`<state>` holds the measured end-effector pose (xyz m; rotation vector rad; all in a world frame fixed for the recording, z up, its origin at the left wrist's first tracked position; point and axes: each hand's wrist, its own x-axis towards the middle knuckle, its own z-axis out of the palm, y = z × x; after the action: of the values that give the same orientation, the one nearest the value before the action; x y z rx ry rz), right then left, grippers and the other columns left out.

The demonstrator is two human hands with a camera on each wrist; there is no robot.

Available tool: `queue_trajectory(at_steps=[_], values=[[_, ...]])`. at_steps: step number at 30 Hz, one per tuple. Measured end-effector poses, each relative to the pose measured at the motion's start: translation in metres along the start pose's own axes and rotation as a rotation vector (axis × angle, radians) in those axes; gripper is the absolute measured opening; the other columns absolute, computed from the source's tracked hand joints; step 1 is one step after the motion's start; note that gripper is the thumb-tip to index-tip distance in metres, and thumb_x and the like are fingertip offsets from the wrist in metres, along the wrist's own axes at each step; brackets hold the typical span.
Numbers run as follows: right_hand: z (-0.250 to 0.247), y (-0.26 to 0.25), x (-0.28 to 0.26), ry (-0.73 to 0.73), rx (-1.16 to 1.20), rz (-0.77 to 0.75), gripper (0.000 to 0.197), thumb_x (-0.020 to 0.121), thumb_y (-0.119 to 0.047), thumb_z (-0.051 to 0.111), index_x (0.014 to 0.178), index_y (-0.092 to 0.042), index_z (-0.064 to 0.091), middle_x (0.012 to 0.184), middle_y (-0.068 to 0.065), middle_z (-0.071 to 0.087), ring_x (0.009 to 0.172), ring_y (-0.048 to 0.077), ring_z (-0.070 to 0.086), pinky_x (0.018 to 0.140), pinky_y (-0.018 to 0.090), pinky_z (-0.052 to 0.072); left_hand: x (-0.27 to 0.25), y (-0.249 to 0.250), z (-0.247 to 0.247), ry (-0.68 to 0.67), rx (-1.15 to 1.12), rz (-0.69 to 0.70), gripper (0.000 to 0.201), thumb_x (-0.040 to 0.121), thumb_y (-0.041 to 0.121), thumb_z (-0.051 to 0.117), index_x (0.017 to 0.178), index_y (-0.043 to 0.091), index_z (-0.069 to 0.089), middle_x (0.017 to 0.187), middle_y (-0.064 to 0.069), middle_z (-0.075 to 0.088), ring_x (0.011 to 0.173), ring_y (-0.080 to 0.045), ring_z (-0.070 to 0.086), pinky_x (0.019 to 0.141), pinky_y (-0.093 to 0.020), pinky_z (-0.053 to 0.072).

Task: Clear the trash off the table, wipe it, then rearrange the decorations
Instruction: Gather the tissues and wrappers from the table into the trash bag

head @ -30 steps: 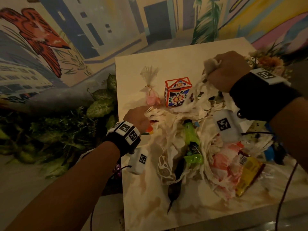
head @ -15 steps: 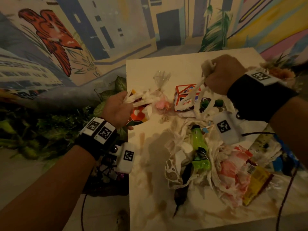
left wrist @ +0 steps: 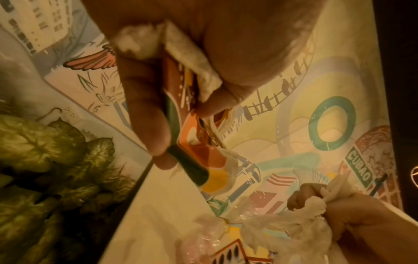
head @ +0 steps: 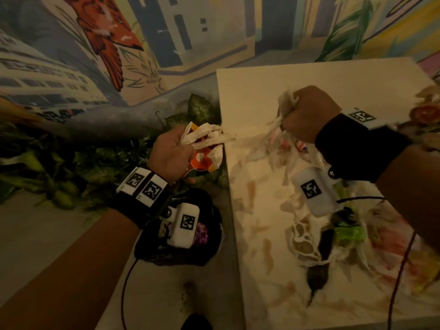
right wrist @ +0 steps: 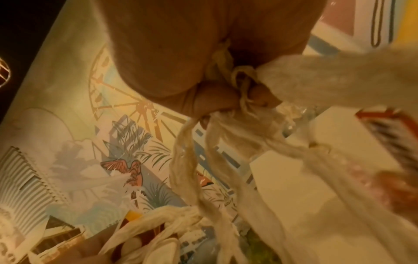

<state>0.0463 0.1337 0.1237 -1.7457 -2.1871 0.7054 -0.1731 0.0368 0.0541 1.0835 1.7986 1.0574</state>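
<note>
2 hands: both lifted, each clamped on trash, apart from each other, joined by a stretched strand of tissue.
Landmark: the table (head: 333, 75), a pale square top with brown stains.
Left hand (head: 170, 153): just outside the table's left edge, fingers curled round twisted white tissue (head: 207, 135) and an orange printed wrapper (head: 202, 160).
Left wrist view: thumb and fingers (left wrist: 144, 110) pinch the wrapper (left wrist: 199, 150) with tissue wadded in the palm.
Right hand (head: 307, 113): a fist over the table's middle, gripping a bunch of torn tissue strips (head: 283, 144) that hang down toward the top.
Right wrist view: strips (right wrist: 187, 169) trail from the closed fingers (right wrist: 212, 101).
Black bin (head: 204, 234): on the floor beside the table's left edge, under the left wrist.
Remaining trash (head: 307, 246): piled toward the table's near right; soiled tissue, a green bottle (head: 347, 234), blurred wrappers.
Open room: the table's far half and its near-left strip lie bare.
Leafy plants (head: 200, 110): against the table's far-left corner.
</note>
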Motion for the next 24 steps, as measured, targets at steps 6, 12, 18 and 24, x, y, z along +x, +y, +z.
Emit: queue_trajectory(at_steps=[6,12,18,24], values=[[0.093,-0.061,0.002,-0.216,0.040,0.048,0.010,0.082,-0.015,0.059,0.081,-0.005,0.059,0.080,0.011,0.055,0.083,0.031,0.057,0.067,0.028,0.037,0.011,-0.069,-0.059,0.035,0.075,-0.059,0.024,0.090,0.018,0.054,0.109,0.026,0.065,0.089,0.010,0.066,0.081,-0.015,0.065,0.050,-0.027,0.054],[0.204,-0.084,-0.009,-0.448,0.060,0.218,0.026,0.090,-0.030,0.052,0.073,-0.011,0.046,0.066,0.003,0.042,0.070,0.028,0.049,0.065,0.032,0.039,0.017,-0.177,-0.090,-0.018,0.204,-0.230,0.014,0.088,0.018,0.058,0.091,0.029,0.066,0.094,0.003,0.067,0.090,-0.021,0.063,0.073,-0.035,0.054],[0.301,-0.073,-0.013,-0.583,-0.004,0.314,0.040,0.096,-0.044,0.037,0.099,-0.010,0.057,0.088,0.009,0.053,0.066,0.019,0.048,0.068,0.028,0.039,0.018,-0.275,-0.087,-0.102,0.324,-0.448,0.036,0.099,0.024,0.040,0.132,0.010,0.048,0.127,-0.008,0.053,0.117,-0.030,0.051,0.079,-0.030,0.042],[0.381,-0.052,-0.014,-0.625,-0.004,0.380,0.051,0.098,-0.045,0.030,0.104,-0.004,0.060,0.106,0.016,0.061,0.089,0.029,0.056,0.072,0.028,0.038,0.031,-0.368,-0.066,-0.195,0.342,-0.613,0.021,0.091,0.007,0.052,0.112,0.011,0.056,0.111,-0.005,0.059,0.107,-0.030,0.058,0.068,-0.024,0.052]])
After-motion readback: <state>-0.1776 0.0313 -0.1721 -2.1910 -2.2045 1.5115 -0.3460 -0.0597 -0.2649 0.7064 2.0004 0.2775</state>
